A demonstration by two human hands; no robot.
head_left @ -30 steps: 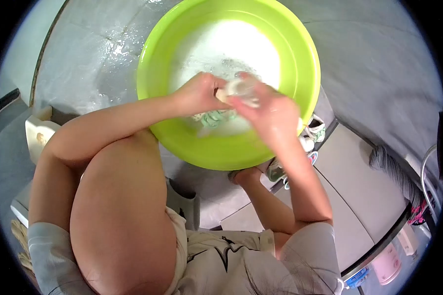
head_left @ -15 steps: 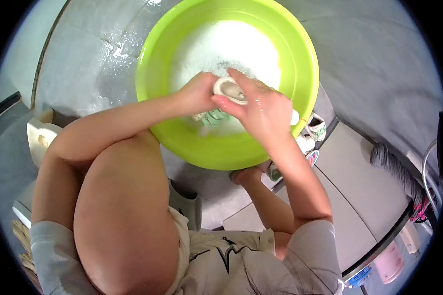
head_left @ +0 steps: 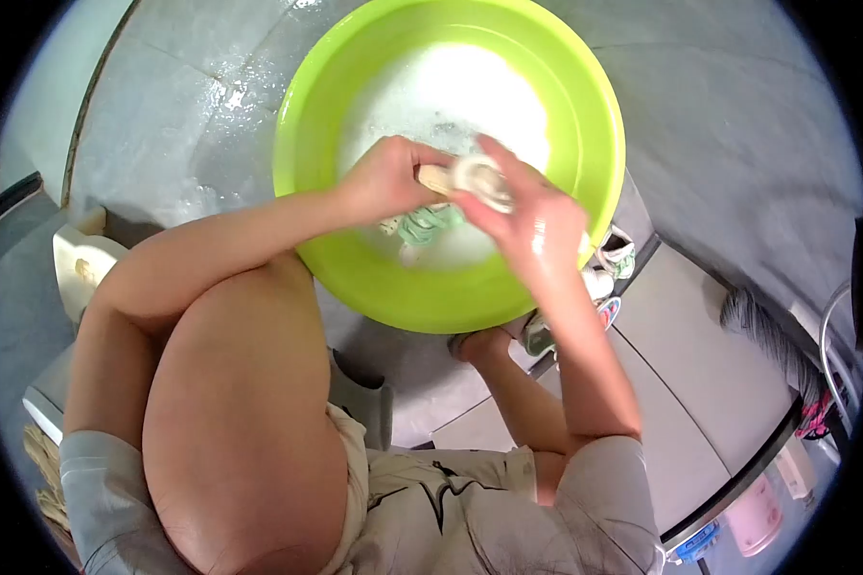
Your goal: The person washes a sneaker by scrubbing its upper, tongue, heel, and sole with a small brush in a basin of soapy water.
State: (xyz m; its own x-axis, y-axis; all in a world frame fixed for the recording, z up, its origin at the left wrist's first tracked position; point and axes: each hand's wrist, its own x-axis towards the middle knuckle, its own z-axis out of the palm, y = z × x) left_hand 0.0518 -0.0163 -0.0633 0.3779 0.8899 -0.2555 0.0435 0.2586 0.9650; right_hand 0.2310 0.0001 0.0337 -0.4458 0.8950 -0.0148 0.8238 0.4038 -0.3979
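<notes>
Over the foamy water, my right hand (head_left: 542, 220) grips a small white shoe (head_left: 470, 175), its rounded opening facing up between thumb and fingers. My left hand (head_left: 385, 179) is closed round a beige brush (head_left: 433, 180), of which only a short end shows against the shoe; its bristles are hidden. Below both hands, a mint-green and white shoe (head_left: 427, 225) lies partly in the suds. All of this is inside a large lime-green basin (head_left: 431, 307). Motion blurs the right fingertips and the shoe.
Several shoes (head_left: 616, 251) stand right of the basin beside a raised grey tiled ledge (head_left: 686, 355). A cream plastic piece (head_left: 84, 259) is at the left. Wet grey floor (head_left: 225, 96) surrounds the basin. A pink container (head_left: 755, 517) sits at lower right.
My right hand and the white shoe have shifted right, with the shoe's opening turned. More of the brush shows between the hands. My left hand has moved only slightly.
</notes>
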